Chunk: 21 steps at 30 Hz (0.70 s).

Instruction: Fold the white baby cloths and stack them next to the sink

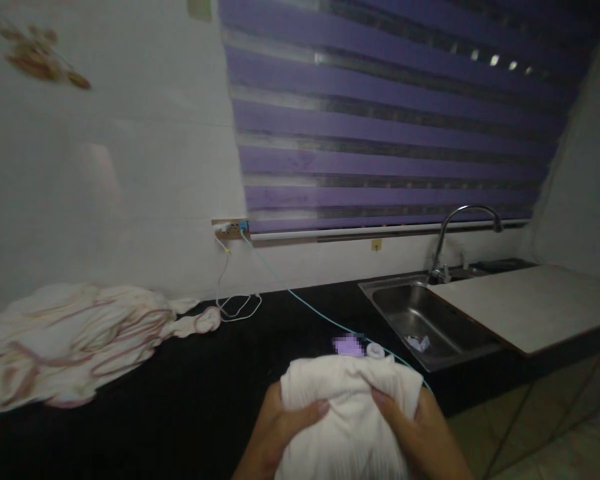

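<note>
1. White cloth [350, 420]: held up in both hands, left of the sink [453, 327] and nearer the wearer. Ribbed or creased texture; top edge folded over, lower part runs out of view.
2. Left hand [275, 430]: grips the cloth's left side, thumb pressed flat on the front; other fingers behind it, mostly hidden.
3. Right hand [423, 430]: grips the side toward the sink, thumb likewise on the front, clamped on fabric; remaining fingers largely out of sight.
4. Just beyond the cloth, left of the sink: a purple item [349, 346], too pixelated to identify, and beside it a small, pale, rounded thing [375, 350].
5. Blue-green cable [310, 307]: leaves the wall socket [234, 231] left of the sink, crosses the black counter [180, 387], passes behind the cloth toward the right hand. A white cable [223, 277] hangs from the same socket, looped on the counter.
6. Inside the sink: a crumpled whitish scrap [418, 343]. Behind it, a curved faucet [441, 240]; over its right part, a pale board [540, 307].
7. Far left of the sink: heaped cream fabric [80, 333] with reddish stripes.
8. Above the sink: purple striped blind [380, 133].
</note>
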{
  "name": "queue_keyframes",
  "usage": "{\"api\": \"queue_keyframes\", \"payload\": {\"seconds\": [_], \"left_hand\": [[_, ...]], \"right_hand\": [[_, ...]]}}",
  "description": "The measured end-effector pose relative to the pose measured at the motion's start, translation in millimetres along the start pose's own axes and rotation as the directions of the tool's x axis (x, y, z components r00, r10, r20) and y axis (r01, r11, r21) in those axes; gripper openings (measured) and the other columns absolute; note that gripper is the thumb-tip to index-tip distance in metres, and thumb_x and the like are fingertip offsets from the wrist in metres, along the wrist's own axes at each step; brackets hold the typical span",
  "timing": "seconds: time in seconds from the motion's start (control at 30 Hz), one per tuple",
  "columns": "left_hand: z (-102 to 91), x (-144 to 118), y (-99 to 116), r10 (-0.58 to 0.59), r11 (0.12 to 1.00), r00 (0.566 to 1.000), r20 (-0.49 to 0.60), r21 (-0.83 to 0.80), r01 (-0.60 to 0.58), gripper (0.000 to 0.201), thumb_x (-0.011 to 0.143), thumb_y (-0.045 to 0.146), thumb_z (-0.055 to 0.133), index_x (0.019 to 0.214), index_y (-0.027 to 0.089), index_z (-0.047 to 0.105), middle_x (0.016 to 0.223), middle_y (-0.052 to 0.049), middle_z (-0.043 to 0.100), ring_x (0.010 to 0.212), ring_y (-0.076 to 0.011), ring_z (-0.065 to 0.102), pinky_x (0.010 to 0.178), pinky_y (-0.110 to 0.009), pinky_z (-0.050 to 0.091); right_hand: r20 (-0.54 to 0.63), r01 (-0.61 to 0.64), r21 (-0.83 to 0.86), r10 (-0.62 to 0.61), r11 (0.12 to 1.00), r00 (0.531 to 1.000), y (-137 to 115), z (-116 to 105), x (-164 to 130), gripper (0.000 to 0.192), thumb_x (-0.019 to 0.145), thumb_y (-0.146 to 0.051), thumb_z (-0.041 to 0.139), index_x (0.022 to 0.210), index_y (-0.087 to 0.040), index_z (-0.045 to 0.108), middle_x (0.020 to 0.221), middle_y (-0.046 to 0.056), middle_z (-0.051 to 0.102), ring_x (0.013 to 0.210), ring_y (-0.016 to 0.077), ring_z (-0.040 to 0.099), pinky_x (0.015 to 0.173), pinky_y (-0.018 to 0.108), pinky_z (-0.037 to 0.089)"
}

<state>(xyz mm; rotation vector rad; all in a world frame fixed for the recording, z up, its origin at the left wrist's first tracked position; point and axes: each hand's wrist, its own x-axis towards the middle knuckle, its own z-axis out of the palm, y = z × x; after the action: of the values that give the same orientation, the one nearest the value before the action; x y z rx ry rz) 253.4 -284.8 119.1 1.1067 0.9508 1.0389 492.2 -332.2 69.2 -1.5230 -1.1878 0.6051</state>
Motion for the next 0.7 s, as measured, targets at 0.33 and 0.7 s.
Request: {"api": "queue_keyframes", "payload": {"seconds": [0.33,0.7], "left_hand": [[6.6,44,-6,-0.005,0.985,0.953,0.302,-0.165,0.058,0.059,0.069,0.029,0.091,0.122,0.011,0.075,0.116,-0.018,0.077,0.099,-0.0311,0.076,0.09,-0.037,0.059],[33.4,243,30,-0.056,0.978,0.968,0.244,-0.181,0.102,0.045,0.072,0.016,0.084,0.113,0.0,0.073,0.094,-0.021,0.078,0.088,-0.0272,0.076,0.091,-0.037,0.06]], "right_hand": [[0.127,0.182,0.054,-0.187,0.982,0.974,-24,-21,37,0.049,0.082,-0.054,0.077,0.108,-0.013,0.081,0.106,0.014,0.081,0.099,0.0325,0.076,0.093,0.043,0.059],[0.115,0.229,-0.193,-0.21,0.954,0.971,-33,7,257,0.042,0.093,-0.043,0.067,0.107,-0.005,0.08,0.102,0.015,0.08,0.093,0.0241,0.075,0.081,0.031,0.057]]}}
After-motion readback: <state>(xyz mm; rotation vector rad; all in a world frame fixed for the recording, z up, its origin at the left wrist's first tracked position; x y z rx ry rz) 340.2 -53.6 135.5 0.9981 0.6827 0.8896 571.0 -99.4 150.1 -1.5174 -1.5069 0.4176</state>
